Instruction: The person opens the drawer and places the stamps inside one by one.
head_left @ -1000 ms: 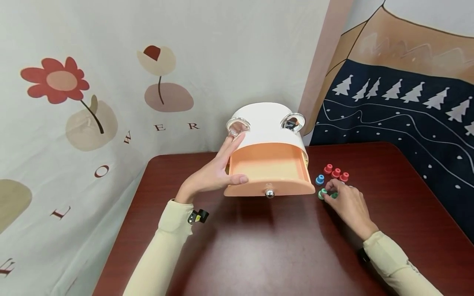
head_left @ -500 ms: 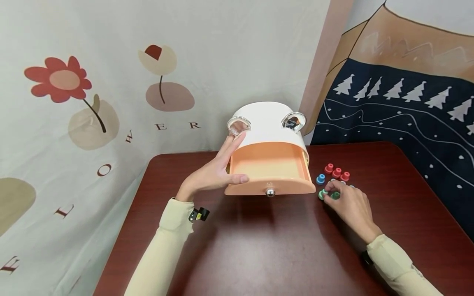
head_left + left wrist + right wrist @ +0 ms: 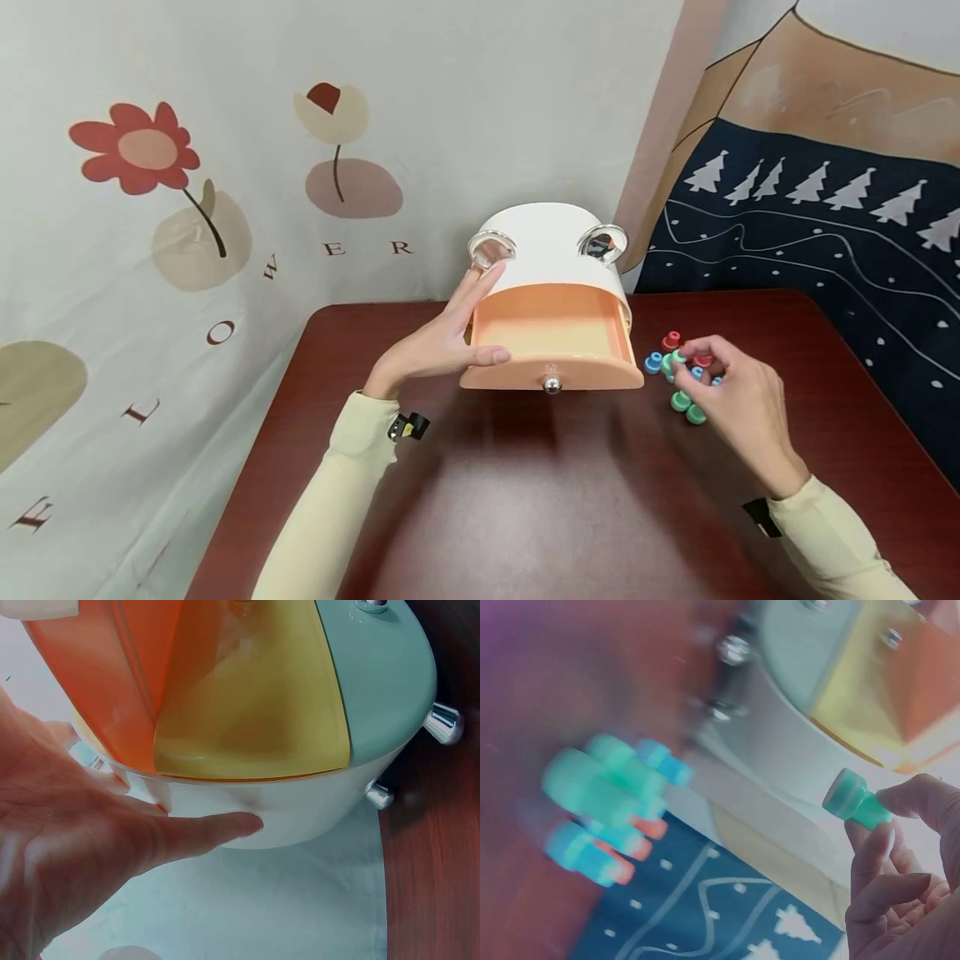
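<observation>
A white rounded box (image 3: 546, 237) stands at the back of the table with its orange drawer (image 3: 551, 375) pulled out; nothing lies in the drawer. My left hand (image 3: 438, 343) rests along the box's left side, fingers spread, thumb at the drawer front's upper left edge. Between thumb and fingertips my right hand (image 3: 742, 404) pinches a small green peg (image 3: 857, 799) with a wide round base, raised beside the drawer's right side. Below and behind it on the table are other green pegs (image 3: 687, 407), blue pegs (image 3: 653, 362) and red pegs (image 3: 671, 340), some partly hidden by the hand.
The dark red-brown table (image 3: 540, 500) stretches in front of the box. A printed cloth (image 3: 450, 108) hangs behind it, and a navy cloth with trees (image 3: 825, 242) borders the right side. Two silver round rings (image 3: 603, 243) stick out from the box's top.
My right hand has lifted the green peg off the table, uncovering two green pegs below. My left hand stays at the box. The head view has shifted slightly.
</observation>
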Action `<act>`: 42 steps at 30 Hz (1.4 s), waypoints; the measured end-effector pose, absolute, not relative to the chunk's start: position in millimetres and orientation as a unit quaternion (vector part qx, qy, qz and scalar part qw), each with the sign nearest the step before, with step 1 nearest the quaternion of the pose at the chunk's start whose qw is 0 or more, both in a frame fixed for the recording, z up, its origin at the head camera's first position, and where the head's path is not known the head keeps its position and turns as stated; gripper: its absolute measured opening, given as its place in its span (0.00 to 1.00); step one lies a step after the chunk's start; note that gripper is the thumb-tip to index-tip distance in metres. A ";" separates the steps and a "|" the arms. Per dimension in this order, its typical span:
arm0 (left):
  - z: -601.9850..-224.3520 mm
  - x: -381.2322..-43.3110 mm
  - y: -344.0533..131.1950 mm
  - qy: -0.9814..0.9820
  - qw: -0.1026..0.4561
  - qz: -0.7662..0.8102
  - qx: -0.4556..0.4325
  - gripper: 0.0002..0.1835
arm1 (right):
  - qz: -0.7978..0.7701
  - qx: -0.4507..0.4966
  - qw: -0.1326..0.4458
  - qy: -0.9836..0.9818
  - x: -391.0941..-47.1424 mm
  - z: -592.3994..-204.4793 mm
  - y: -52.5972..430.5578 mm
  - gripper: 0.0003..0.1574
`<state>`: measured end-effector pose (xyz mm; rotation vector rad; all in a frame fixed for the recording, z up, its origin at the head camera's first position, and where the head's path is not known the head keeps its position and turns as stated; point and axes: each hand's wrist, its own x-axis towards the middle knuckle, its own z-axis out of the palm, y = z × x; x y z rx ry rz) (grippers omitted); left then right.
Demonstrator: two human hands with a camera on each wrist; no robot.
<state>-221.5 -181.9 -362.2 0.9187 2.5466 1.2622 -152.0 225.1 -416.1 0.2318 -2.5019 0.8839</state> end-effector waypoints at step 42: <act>-366.2 -223.2 -184.1 0.840 0.081 0.442 0.305 0.66 | 0.391 0.306 0.100 -0.863 -211.5 -328.8 111.7 0.08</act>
